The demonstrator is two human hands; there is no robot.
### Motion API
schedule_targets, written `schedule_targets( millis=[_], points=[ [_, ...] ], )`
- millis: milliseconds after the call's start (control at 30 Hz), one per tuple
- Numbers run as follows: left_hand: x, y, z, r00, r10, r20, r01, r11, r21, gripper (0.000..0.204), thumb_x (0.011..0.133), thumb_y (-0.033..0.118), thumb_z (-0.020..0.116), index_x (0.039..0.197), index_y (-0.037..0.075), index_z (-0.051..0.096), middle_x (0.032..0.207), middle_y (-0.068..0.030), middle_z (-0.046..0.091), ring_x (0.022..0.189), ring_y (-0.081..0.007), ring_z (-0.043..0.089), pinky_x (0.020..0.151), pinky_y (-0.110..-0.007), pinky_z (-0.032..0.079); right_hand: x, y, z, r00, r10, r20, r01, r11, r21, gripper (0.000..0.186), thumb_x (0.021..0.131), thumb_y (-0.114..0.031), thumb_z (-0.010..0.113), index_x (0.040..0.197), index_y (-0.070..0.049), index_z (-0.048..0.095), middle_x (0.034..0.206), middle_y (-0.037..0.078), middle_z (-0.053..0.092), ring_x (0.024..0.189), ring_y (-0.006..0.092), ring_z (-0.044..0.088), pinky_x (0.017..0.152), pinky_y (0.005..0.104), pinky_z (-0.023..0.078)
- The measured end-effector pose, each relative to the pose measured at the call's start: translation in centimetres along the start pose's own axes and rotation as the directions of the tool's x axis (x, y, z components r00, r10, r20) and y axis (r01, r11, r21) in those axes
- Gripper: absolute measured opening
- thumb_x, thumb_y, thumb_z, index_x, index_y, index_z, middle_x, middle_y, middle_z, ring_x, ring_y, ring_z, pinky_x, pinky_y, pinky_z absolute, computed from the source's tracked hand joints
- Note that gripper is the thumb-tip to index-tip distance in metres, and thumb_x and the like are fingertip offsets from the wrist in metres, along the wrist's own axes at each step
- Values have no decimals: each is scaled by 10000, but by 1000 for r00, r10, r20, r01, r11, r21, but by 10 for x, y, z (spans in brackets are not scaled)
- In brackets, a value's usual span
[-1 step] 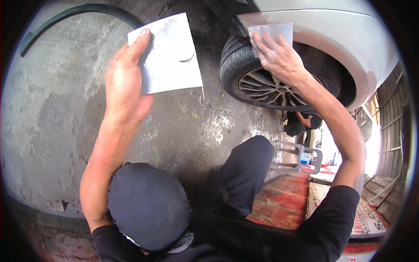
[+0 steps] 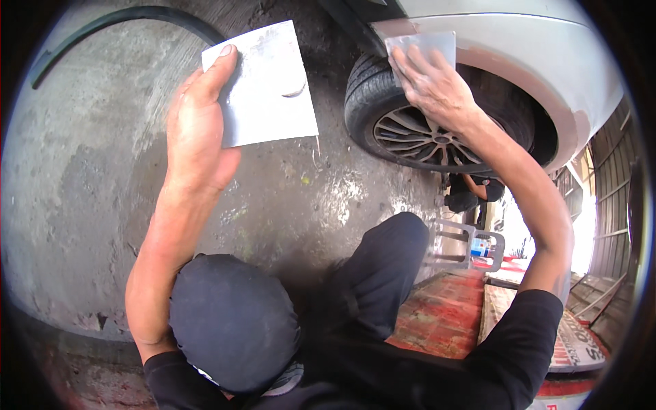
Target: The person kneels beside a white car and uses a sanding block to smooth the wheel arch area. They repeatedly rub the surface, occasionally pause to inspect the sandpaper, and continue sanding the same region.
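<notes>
My left hand [image 2: 195,126] grips a thin white-silver plate [image 2: 263,113] by its left edge, with the thumb on top. A small grey dab of paste [image 2: 294,90] sits near the plate's right side. My right hand [image 2: 437,89] has its fingers laid over a flat, greyish rectangular spreader [image 2: 441,46], held against the car's fender edge at the front of the wheel arch. The thumb is hidden. Above and right of this hand is the silver-white car body [image 2: 519,34], with dull pinkish-grey patches along the arch.
Beneath the arch stands a black tyre [image 2: 365,102] on a spoked wheel [image 2: 437,140]. A dark curved strip [image 2: 130,14] lies on the wet concrete floor. Behind the wheel are another person [image 2: 471,195] and a grey plastic stool [image 2: 471,246]. Red patterned sheeting [image 2: 444,307] lies near my right knee [image 2: 396,246].
My right hand and the spreader have shifted slightly up and left along the fender edge. The plate in my left hand has barely moved.
</notes>
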State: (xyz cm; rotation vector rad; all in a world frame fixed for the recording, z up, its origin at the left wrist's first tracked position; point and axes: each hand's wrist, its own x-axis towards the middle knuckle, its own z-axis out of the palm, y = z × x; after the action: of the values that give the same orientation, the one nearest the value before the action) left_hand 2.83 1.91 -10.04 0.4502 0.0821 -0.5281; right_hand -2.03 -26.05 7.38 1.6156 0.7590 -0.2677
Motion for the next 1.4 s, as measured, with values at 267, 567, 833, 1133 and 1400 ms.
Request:
schedule_targets(
  millis=[267, 567, 833, 1133, 1400],
  points=[
    [-6, 0, 5, 1000, 5, -17, -5, 999, 50, 363, 1031, 252, 528, 1221, -53, 579, 1130, -160, 701, 976, -246, 716, 863, -386, 587, 21, 2, 17, 999, 20, -28, -22, 996, -83, 545, 813, -248, 603, 1300, -8, 646, 1391, 90, 534, 1211, 221, 480, 885, 321, 394],
    [-4, 3, 0, 998, -6, -66, 6, 1000, 7, 356, 1030, 249, 541, 1204, -57, 594, 1127, -156, 700, 1007, -236, 697, 907, -368, 547, 17, -4, 21, 993, -11, 119, 17, 998, -54, 381, 800, -256, 611, 1090, -58, 759, 1401, 108, 544, 1226, 234, 484, 878, 338, 409],
    [-3, 4, -1, 999, -15, -47, 16, 1000, 12, 342, 1034, 243, 532, 1183, -56, 605, 1116, -150, 706, 985, -234, 703, 890, -366, 553, -3, -4, 7, 999, -6, 37, 5, 1000, 20, 492, 790, -238, 621, 1226, -21, 693, 1429, 120, 509, 1241, 250, 483, 887, 350, 440],
    [-4, 3, -3, 1000, -3, -2, 3, 1000, 9, 352, 1021, 238, 566, 1244, -34, 587, 1146, -130, 696, 999, -211, 703, 880, -357, 572, 4, 13, 8, 999, 49, -15, -50, 996, -73, 607, 810, -242, 616, 1370, -11, 582, 1436, 81, 480, 1254, 220, 462, 911, 330, 416],
    [-7, 5, 2, 999, 6, -45, -4, 999, 36, 358, 1036, 242, 525, 1224, -58, 583, 1132, -153, 700, 1005, -236, 705, 910, -373, 559, 4, 15, 20, 999, 35, 32, -32, 997, -68, 570, 818, -218, 608, 1345, -3, 598, 1454, 99, 467, 1268, 239, 450, 941, 348, 408]
  ],
)
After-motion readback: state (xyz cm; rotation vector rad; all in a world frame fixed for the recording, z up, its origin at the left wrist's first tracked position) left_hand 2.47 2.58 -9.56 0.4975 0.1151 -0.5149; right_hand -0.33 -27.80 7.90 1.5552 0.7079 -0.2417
